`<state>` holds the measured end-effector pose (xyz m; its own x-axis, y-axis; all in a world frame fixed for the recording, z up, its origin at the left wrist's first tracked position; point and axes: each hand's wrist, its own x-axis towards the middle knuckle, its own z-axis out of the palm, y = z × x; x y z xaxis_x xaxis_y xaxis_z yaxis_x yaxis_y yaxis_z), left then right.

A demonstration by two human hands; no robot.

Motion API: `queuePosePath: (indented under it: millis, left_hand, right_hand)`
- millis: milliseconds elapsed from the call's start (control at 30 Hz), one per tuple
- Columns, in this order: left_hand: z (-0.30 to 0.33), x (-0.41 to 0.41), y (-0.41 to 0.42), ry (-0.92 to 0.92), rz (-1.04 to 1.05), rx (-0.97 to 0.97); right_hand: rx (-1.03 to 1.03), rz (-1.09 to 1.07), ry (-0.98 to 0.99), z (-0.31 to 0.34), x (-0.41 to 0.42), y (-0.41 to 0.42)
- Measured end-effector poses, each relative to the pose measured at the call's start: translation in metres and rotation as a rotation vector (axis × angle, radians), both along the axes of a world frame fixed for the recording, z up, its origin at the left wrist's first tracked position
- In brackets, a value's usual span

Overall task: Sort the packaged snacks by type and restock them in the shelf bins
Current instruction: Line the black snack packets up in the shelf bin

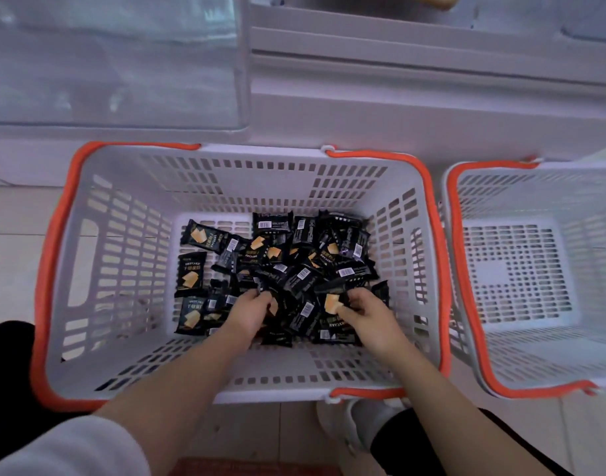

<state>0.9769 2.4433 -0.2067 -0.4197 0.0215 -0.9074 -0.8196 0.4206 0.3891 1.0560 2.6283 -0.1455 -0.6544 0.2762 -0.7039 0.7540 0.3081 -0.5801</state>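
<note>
Black foil snack packets, one kind as far as I could read, lay heaped in the orange-rimmed basket around and beyond both hands. My left hand and right hand, held apart, each pinched a packet. A second basket stood right of my right hand. I judged gathering several flat per hand best before lifting to the bins.

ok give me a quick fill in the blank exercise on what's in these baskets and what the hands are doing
1. Both hands, left hand and right hand, reach into the white slotted plastic basket with ____ handles.
2. The small snack packets piled in it have ____ wrappers.
3. The second white basket to the right holds ____ packets.
4. The right hand pinches a ____.

Missing words: orange; black; no; packet
</note>
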Motion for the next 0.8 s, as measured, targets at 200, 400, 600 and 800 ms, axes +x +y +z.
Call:
queuePosePath:
  millis: [200, 400, 600, 800]
  left_hand:
    - [0.046, -0.017, -0.030, -0.168, 0.377, 0.391]
    - [0.073, -0.020, -0.039, 0.020, -0.122, 0.181]
    - [0.076, -0.002, -0.066, 0.222, -0.433, 0.145]
    - [0.066, 0.009, -0.082, 0.356, -0.637, 0.074]
  right_hand:
    - [-0.662, -0.555, -0.044, 0.017, -0.006, -0.030]
    - [-0.498, 0.128, 0.071, 0.032, -0.007, -0.047]
    - [-0.183, 0.261, 0.237, 0.032, -0.025, -0.074]
    - [-0.115, 0.203, 0.221, 0.012, -0.036, -0.095]
